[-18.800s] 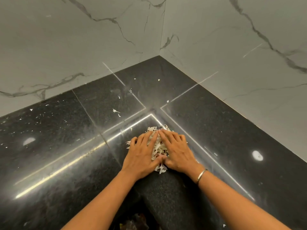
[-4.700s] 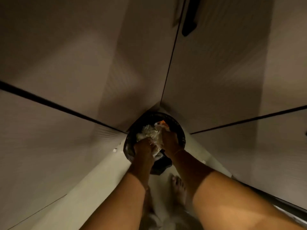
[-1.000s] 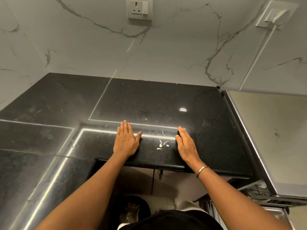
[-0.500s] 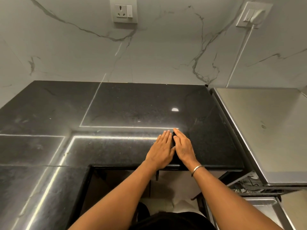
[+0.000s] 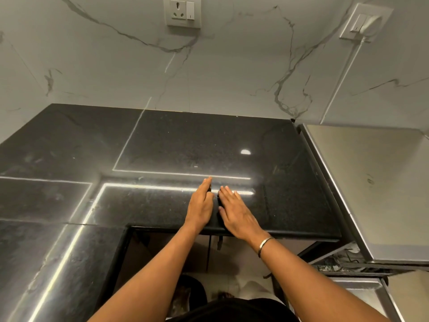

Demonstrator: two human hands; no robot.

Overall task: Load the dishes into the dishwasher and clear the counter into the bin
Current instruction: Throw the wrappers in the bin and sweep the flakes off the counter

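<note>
Counter, dishwasher and bin, seen from above.

The polished black granite L-shaped counter (image 5: 176, 145) runs along a white veined marble wall, its glossy top showing only faint dusty smears and bright light reflections. Just beside its right end stands the brushed stainless-steel dishwasher (image 5: 380, 182), its flat top level with the counter, wire racking showing under its front edge. On the floor below the counter edge sits the dark round bin (image 5: 185, 296), partly hidden.

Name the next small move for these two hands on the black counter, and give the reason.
Probably draw both hands back together toward the counter's front edge. The left hand and right hand lie side by side on the counter, close together like a scoop, and the bin sits on the floor below that edge. Whether any scraps lie between them cannot be seen.
</note>
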